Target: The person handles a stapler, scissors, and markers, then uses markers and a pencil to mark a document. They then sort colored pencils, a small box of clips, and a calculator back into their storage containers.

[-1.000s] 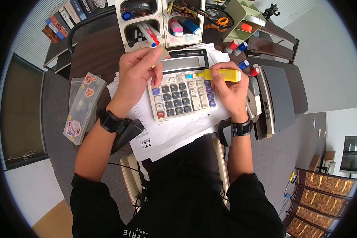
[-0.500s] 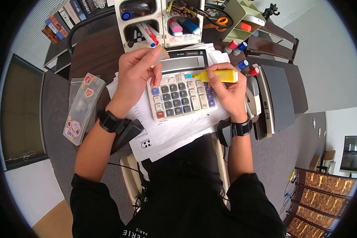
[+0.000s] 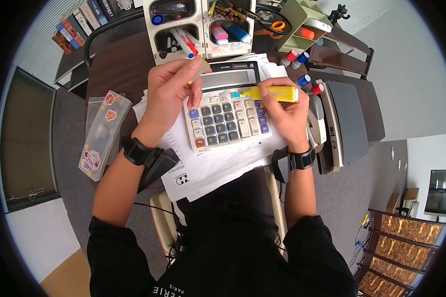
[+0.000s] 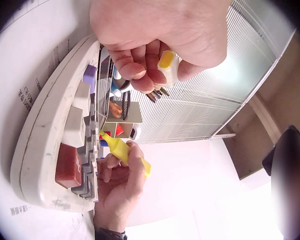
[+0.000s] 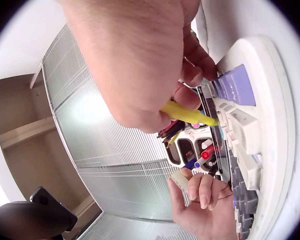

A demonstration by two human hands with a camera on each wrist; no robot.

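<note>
A large white desk calculator (image 3: 230, 118) lies on printed papers (image 3: 203, 171) in the head view. My right hand (image 3: 288, 113) grips an uncapped yellow highlighter (image 3: 278, 94), held nearly flat. Its tip is right at a small bright blue patch (image 3: 235, 95) above the calculator's upper keys. Thumb and fingers of my left hand (image 3: 166, 91) pinch a pale cap with a yellow end (image 4: 168, 69), over the calculator's upper left. The lower fingers of that hand overlap the purple GT key in the head view.
Behind the calculator stands a white organizer (image 3: 203, 29) with markers and pencils. To the left lies a translucent pencil case (image 3: 104, 136) with stickers. Red- and blue-capped bottles (image 3: 304, 80) and a stapler-like white device (image 3: 316, 116) stand to the right.
The highlighter and my right hand have shifted slightly left, bringing the tip closer to the blue patch. My left hand keeps its place with the cap.
</note>
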